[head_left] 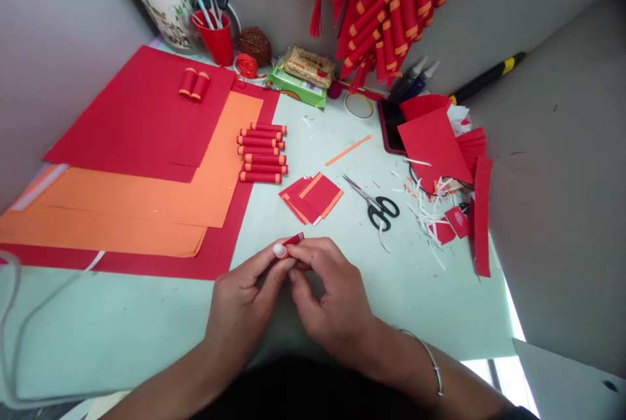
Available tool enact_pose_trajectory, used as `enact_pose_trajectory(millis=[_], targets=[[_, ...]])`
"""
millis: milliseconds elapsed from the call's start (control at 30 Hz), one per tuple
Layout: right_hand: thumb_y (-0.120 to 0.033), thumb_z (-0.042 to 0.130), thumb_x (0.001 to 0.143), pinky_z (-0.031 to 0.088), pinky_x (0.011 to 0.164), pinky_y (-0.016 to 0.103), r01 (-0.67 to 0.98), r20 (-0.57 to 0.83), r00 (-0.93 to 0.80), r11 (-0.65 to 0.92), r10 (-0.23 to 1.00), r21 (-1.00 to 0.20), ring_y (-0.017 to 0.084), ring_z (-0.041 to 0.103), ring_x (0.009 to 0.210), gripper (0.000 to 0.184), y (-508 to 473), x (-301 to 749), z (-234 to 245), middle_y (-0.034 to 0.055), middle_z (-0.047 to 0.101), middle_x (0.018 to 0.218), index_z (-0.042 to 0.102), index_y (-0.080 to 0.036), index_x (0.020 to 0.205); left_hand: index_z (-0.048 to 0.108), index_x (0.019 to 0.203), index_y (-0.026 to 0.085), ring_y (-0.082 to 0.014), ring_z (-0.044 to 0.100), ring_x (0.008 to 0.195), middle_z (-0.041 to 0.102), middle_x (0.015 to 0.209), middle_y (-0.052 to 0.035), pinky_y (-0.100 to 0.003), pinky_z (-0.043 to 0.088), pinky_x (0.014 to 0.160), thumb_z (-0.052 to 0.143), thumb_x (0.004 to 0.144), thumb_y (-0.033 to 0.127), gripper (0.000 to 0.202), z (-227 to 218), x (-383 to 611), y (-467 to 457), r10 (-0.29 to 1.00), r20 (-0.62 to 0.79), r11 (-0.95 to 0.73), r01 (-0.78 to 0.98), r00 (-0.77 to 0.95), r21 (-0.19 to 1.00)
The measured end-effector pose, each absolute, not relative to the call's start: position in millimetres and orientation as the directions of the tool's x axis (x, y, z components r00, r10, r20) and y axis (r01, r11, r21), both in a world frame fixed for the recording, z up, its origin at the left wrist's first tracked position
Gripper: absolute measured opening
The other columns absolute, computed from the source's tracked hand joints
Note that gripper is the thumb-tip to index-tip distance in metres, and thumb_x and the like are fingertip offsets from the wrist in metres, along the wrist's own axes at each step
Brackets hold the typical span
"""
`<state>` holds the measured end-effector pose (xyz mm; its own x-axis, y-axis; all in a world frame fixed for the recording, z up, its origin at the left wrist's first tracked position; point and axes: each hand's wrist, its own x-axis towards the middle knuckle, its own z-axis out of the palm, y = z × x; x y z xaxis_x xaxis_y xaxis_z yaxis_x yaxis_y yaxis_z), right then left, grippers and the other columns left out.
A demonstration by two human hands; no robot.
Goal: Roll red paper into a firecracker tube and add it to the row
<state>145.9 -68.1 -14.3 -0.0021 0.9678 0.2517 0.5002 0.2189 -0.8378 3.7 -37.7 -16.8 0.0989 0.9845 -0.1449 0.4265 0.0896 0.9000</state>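
Close to the front of the table, my left hand [247,299] and my right hand [330,293] meet, both closed on a small red paper piece [294,239]. Fingers cover most of it, and a whitish round spot shows at the left fingertips; I cannot tell what that spot is. Just beyond my hands lies a small stack of red paper rectangles [313,197] with orange edge strips. Black-handled scissors [374,203] rest to the right of the stack. Several red paper rolls [263,154] with orange ends are lined up behind and to the left.
Large red sheets [147,113] and orange sheets [147,211] cover the left side. Two more rolls [193,84] lie there. White paper scraps [433,211], red pieces [430,143] and a phone [391,125] crowd the right. Finished-looking rolls [391,9] hang at the back.
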Motion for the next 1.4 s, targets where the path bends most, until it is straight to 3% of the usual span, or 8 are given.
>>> enact_pose_trajectory(millis=[300, 833, 1400], targets=[[-0.011, 0.059, 0.081, 0.056, 0.094, 0.035, 0.461, 0.200, -0.019, 0.186, 0.980, -0.868, 0.020, 0.067, 0.104, 0.039, -68.0, 144.2, -6.2, 0.0104, 0.070, 0.112, 0.063, -0.018, 0.120, 0.077, 0.099, 0.026, -0.0174, 0.077, 0.076, 0.082, 0.092, 0.0032, -0.020, 0.060, 0.067, 0.060, 0.086, 0.036, 0.023, -17.1, 4.9, -37.6, 0.984, -0.139, 0.072, 0.470, 0.109, 0.880], [-0.012, 0.062, 0.079, 0.058, 0.089, 0.036, 0.425, 0.247, 0.020, 0.216, 0.969, -0.879, 0.021, 0.067, 0.101, 0.045, -71.0, 142.2, -10.0, 0.0087, 0.070, 0.111, 0.059, -0.020, 0.123, 0.075, 0.103, 0.026, -0.0197, 0.076, 0.075, 0.082, 0.093, 0.0001, -0.025, 0.061, 0.070, 0.057, 0.089, 0.041, 0.028, -19.2, 2.5, -39.8, 0.988, -0.094, 0.022, 0.502, 0.119, 0.865], [-0.013, 0.064, 0.080, 0.058, 0.088, 0.037, 0.372, 0.154, -0.030, 0.154, 0.988, -0.915, 0.020, 0.065, 0.099, 0.048, -69.2, 144.7, -4.7, 0.0089, 0.065, 0.111, 0.059, -0.022, 0.126, 0.073, 0.106, 0.029, -0.0174, 0.075, 0.076, 0.081, 0.090, 0.0034, -0.022, 0.058, 0.068, 0.059, 0.090, 0.037, 0.023, -21.7, 1.4, -40.8, 0.978, -0.149, 0.060, 0.490, 0.144, 0.870]])
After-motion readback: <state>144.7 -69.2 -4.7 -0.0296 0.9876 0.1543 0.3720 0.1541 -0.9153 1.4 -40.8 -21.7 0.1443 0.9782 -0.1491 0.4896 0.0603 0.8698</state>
